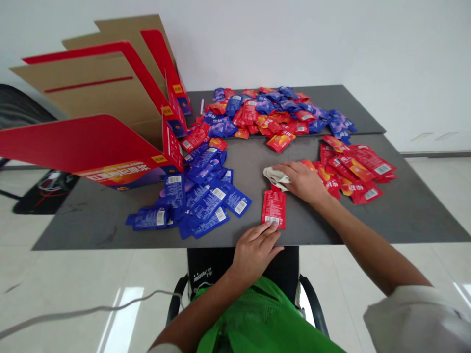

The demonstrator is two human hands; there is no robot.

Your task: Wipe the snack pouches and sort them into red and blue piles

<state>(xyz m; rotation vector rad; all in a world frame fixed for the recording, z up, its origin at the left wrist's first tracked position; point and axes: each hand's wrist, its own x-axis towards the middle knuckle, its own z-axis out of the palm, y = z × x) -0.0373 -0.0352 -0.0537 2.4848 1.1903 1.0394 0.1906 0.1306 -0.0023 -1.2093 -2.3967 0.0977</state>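
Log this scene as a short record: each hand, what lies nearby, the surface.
Left: bare left hand, fingertips touching the lower end of a flat glossy red sachet
Right: bare right hand, resting on a crumpled cream cloth
Beside: loose glossy red sachets to the right; glossy blue sachets to the left
Beyond: mixed red and blue sachet heap
Surface: dark grey tabletop
Also: red-edged cardboard display boxes, upper left
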